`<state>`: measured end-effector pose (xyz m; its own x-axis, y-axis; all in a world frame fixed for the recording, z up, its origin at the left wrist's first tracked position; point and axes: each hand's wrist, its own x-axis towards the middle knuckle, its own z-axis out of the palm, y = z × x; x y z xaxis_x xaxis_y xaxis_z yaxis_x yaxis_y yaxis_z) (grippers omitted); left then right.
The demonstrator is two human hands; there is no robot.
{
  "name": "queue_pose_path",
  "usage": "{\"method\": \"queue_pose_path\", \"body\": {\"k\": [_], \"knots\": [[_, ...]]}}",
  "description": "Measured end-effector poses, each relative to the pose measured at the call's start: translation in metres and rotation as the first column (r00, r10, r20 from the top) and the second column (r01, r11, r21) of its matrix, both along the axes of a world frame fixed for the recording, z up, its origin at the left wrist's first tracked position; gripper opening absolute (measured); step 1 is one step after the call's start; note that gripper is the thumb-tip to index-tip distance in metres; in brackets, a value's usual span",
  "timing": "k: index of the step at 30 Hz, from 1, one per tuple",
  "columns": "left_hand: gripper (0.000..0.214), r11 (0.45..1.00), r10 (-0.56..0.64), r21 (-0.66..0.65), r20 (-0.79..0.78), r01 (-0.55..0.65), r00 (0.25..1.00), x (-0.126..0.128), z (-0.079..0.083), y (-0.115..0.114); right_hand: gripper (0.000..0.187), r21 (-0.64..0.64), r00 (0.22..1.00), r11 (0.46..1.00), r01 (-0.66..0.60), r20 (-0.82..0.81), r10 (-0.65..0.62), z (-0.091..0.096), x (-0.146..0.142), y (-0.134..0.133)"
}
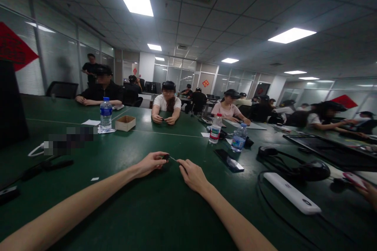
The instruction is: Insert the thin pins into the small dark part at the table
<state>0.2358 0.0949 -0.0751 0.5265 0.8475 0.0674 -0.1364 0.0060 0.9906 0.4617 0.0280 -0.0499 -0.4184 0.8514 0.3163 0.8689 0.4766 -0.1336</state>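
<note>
Over the green table [141, 211], my left hand [151, 164] pinches a small round black part [166, 157] between thumb and fingers. Its exact kind is too small to make out. My right hand [193, 174] is closed around the dark handle of a thin screwdriver [173, 159]. The screwdriver's slim metal shaft points left, and its tip is at or very near the black part; I cannot tell whether they touch. Both hands are close together, slightly above the tabletop, with the fingers covering much of what they hold.
To the right lie a dark phone [229, 160], a white power strip [291, 193] with black cable, and headphones [294, 162]. Water bottles [239, 138] stand beyond. A small open box [125, 123] and another bottle [106, 115] are at left. Across sits a person [167, 102].
</note>
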Motion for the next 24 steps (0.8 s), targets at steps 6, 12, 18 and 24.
{"method": "queue_pose_path", "body": {"k": [6,12,18,24], "knots": [[0.061,1.000,-0.018,0.014,-0.030,0.018,0.999,0.001,-0.005,0.007,0.038,-0.011,0.999,0.999,0.052,-0.015,-0.052,0.001,0.001,-0.001],[0.060,0.999,-0.050,-0.003,-0.011,0.050,0.999,0.001,-0.009,0.016,0.039,-0.040,0.999,0.998,0.043,-0.025,-0.044,0.003,0.001,0.000],[0.059,0.995,-0.072,-0.058,0.067,0.076,0.995,0.000,-0.013,0.018,0.038,-0.052,0.999,0.998,0.029,-0.031,-0.031,0.006,0.000,-0.004],[0.061,0.992,-0.118,-0.043,0.074,0.121,0.990,0.000,-0.008,0.014,0.034,-0.017,0.999,0.999,0.049,0.008,-0.048,0.004,-0.001,-0.006]]}}
